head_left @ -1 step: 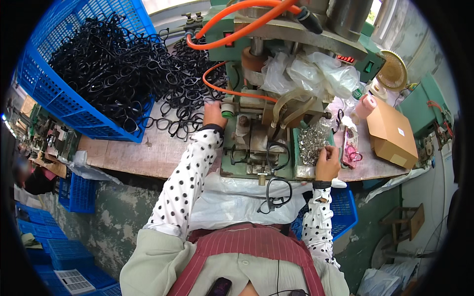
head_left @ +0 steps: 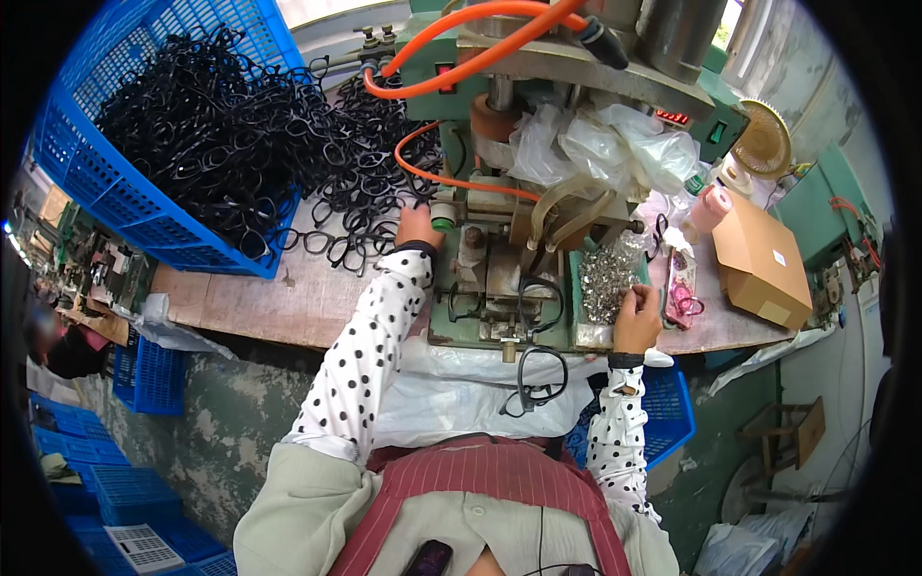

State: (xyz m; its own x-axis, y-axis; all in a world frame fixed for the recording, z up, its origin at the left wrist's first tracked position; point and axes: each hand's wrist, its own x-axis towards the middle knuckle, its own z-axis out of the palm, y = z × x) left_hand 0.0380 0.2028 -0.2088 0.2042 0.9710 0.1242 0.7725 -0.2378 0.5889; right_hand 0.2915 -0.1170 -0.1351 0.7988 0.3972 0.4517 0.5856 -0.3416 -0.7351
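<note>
My left hand (head_left: 416, 228) is at the left side of the green press machine, right beside a round green push button (head_left: 443, 221); its fingers are partly hidden, and I cannot tell whether they touch the button. My right hand (head_left: 637, 322) is over the near right edge of a green tray of small metal pieces (head_left: 603, 280), thumb and fingertips pinched together. Anything between them is too small to make out. A black eyeglass frame (head_left: 541, 305) sits at the machine's fixture. Another dark glasses frame (head_left: 544, 380) hangs at the front over white plastic sheeting.
A blue crate (head_left: 115, 197) heaped with black eyeglass frames (head_left: 206, 125) stands at the left, more frames spilling onto the table. Orange hoses (head_left: 461, 19) cross above. At the right are a cardboard box (head_left: 764, 259), a pink roll (head_left: 712, 208) and a blue basket (head_left: 672, 413) below.
My left hand has shifted very slightly toward me beside the green button. My right hand and the eyeglass frames look the same.
</note>
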